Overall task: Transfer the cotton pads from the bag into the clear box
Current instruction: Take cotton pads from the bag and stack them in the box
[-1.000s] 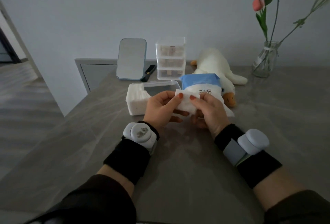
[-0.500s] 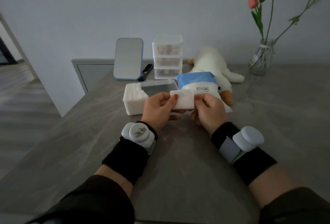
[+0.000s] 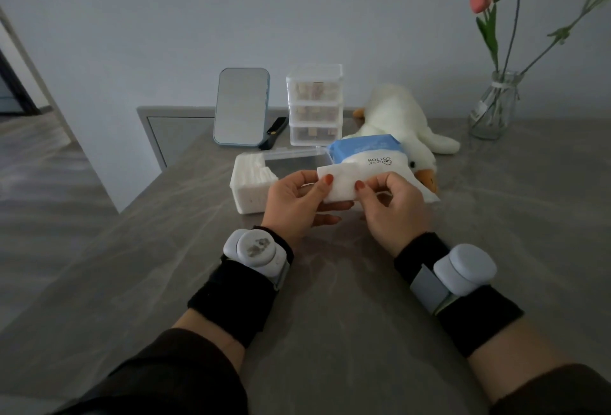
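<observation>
- A grey, marbled table (image 3: 515,223) fills the lower part of the view and stands against a pale wall.
- A white plush duck (image 3: 396,113) lies at the back, its orange beak near the right hand.
- A blue-framed mirror (image 3: 241,107) stands upright at the back left, with a small black item (image 3: 273,128) just beside it.
- A clear drawer unit (image 3: 314,105) with three drawers stands between the mirror and the duck.
- A glass vase (image 3: 494,110) with green stems stands at the far right, well apart from the rest.
- The clear box (image 3: 297,153) lies in front of the mirror and drawers. A dense stack of white cotton pads (image 3: 249,184) fills its left end, standing on edge.
- The bag (image 3: 362,150) lies against the duck, just behind the hands. It is blue on top and white below, with "LITTLE COTTON" printed upside down.
- The left hand (image 3: 291,206) pinches the left edge of a white pad (image 3: 340,183) under its thumb, with its fingers reaching out beneath.
- The right hand (image 3: 393,213) pinches the pad's right edge under its thumb, with the other fingers curled.
- The pad is flat, roughly rectangular and plain white. It is held above the table, in front of the bag and right of the box. I cannot tell whether it is one pad or a thin stack.
- Each wrist carries a black band with a pale rounded device (image 3: 254,251).
</observation>
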`<move>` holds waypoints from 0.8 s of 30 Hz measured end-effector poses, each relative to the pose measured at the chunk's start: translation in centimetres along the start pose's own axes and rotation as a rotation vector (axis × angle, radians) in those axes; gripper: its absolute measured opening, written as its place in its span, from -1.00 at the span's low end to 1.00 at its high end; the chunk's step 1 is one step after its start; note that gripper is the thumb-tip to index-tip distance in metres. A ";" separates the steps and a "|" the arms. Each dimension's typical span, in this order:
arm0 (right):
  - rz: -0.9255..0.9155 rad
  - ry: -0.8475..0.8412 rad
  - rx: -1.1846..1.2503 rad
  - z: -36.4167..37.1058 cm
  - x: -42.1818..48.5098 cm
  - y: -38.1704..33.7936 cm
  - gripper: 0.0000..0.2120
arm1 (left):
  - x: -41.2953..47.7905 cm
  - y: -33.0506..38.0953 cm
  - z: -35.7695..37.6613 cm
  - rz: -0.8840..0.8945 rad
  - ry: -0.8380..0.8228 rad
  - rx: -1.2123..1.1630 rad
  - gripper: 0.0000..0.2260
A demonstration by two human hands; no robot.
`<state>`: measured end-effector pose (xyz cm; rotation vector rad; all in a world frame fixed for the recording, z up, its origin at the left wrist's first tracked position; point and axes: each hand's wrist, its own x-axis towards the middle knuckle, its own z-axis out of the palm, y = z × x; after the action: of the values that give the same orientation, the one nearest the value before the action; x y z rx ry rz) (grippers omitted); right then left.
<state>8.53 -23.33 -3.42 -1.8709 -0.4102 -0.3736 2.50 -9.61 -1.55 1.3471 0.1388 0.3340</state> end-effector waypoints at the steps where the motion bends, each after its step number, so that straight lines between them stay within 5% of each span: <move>1: 0.021 0.003 0.026 0.0 0.0 -0.1 -0.84 | 0.0 0.0 0.0 0.004 0.002 -0.004 -0.81; 24: 0.063 0.005 0.096 0.0 -0.3 -0.9 -0.73 | -0.1 -0.1 -0.3 0.067 -0.004 0.026 -0.85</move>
<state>7.82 -23.10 -2.78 -1.7841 -0.3585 -0.3107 2.31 -9.39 -1.71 1.3800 0.0953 0.3873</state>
